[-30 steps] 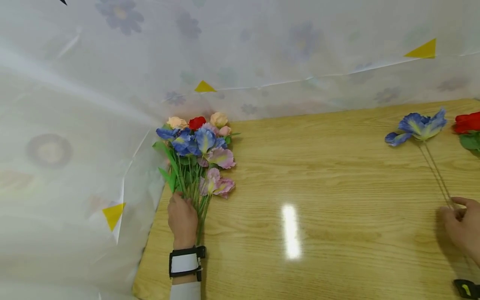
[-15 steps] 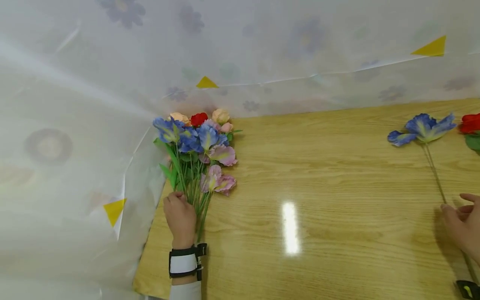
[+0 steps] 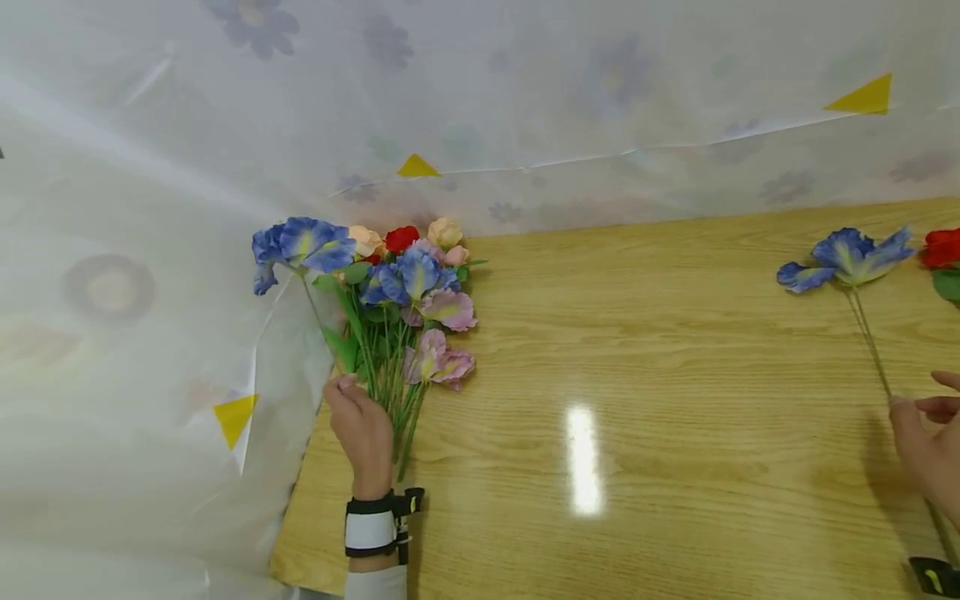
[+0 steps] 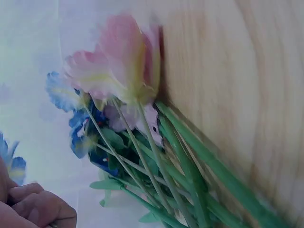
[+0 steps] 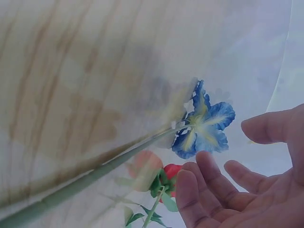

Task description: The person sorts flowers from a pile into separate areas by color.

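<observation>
In the head view my left hand pinches the thin stem of a blue iris, whose bloom leans out left of a bunch of artificial flowers. Pink irises and other blue irises lie in that bunch, their green stems running down beside the hand. The left wrist view has the curled fingers at lower left, near the pink bloom. At the far right my right hand is spread beside a single blue iris on the table; its stem passes apart from the fingers.
A red flower lies at the right edge. Peach blooms and a red rose top the bunch. White sheeting with yellow triangles walls the back and left of the wooden table.
My left hand has drawn one blue iris out of the bunch toward the left, tilting its bloom over the sheeting. The right hand's fingers have spread, and it has shifted slightly.
</observation>
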{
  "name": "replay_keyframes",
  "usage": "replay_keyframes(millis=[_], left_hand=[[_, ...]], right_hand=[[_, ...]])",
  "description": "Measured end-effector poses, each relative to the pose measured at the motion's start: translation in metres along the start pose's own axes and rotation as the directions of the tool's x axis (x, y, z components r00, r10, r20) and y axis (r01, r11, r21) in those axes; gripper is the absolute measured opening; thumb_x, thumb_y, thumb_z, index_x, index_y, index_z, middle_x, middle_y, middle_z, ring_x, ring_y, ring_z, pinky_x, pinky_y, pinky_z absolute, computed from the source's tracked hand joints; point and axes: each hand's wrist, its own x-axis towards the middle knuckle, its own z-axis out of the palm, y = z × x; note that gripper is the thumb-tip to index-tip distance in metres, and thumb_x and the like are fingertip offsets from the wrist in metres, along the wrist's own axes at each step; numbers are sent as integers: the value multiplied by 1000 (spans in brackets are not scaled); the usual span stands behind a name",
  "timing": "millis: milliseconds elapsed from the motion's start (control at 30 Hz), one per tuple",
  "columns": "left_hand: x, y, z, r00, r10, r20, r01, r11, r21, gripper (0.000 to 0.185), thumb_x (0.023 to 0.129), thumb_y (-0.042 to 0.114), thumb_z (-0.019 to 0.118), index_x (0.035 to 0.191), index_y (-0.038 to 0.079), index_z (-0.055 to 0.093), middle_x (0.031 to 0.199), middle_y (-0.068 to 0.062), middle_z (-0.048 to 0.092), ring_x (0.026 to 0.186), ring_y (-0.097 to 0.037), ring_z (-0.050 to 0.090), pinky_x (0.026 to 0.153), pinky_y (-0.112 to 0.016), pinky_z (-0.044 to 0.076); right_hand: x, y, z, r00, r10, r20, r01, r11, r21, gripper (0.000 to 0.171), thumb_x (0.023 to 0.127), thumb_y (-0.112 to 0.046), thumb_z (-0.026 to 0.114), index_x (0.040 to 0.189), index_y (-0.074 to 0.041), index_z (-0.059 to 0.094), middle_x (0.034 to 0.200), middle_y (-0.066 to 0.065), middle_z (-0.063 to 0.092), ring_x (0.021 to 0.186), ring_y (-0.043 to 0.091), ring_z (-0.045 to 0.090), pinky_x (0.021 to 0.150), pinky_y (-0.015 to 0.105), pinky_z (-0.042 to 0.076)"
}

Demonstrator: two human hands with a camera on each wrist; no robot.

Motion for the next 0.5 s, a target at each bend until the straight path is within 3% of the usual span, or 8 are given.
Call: replay_keyframes(millis=[67,133,200,233,300,367,433,500], left_hand=[[-3,4,0,1000,7,-25,-7,1000,-21,41,108,30,25,109,0,53,66,-3,36,50,-17,30,49,-29,29],[-5,9,0,999,17,-41,-19,998,-57,41,109,29,26,105,1,55,66,-2,34,49,-15,29,50,-28,29],[-9,17,-1,997,44,-56,-49,994,-99,39,109,27,28,102,-1,54,65,-2,33,48,-14,27,50,-27,28],[-12,21,-1,996,62,-57,-69,990,-127,38,109,25,28,101,-2,53,66,-2,32,48,-13,26,49,-27,27],[-18,32,1,994,96,-49,-103,978,-182,34,109,22,30,100,-2,53,65,-1,31,46,-12,24,48,-25,26],[-24,44,4,990,137,-31,-140,963,-232,31,108,17,32,100,-4,53,65,-1,32,47,-11,23,48,-25,26],[-29,56,8,984,178,-4,-171,942,-288,27,108,13,33,100,-4,53,66,-1,33,48,-11,23,49,-25,25],[-34,70,14,973,230,19,-211,920,-330,24,107,8,34,101,-6,53,69,-3,37,50,-11,23,52,-25,26]], right_hand=[[-1,-12,-5,998,38,56,-39,999,2,52,99,-20,47,149,-24,32,108,-27,35,87,-13,30,81,19,30],[-2,-36,-13,988,65,138,-63,998,-16,52,100,-18,47,150,-15,32,102,-10,45,88,4,42,72,20,35],[-4,-66,-22,970,84,229,-76,996,-43,54,100,-17,45,150,-4,28,100,10,47,81,8,44,58,20,35],[-5,-76,-25,963,77,258,-63,996,-62,54,101,-18,45,150,-2,28,101,11,48,76,1,43,51,18,31],[-8,-100,-31,955,49,293,-29,997,-71,55,101,-16,46,147,8,27,104,29,46,68,8,46,45,18,32],[-12,-115,-34,950,31,311,-10,997,-72,55,102,-18,45,147,7,27,109,29,47,67,6,46,50,18,32],[-16,-126,-35,947,9,320,17,997,-80,54,102,-19,45,147,5,27,113,30,48,79,23,53,57,20,31],[-18,-135,-36,947,-22,320,48,996,-72,54,102,-19,46,147,4,28,116,30,49,89,41,51,63,23,30]])
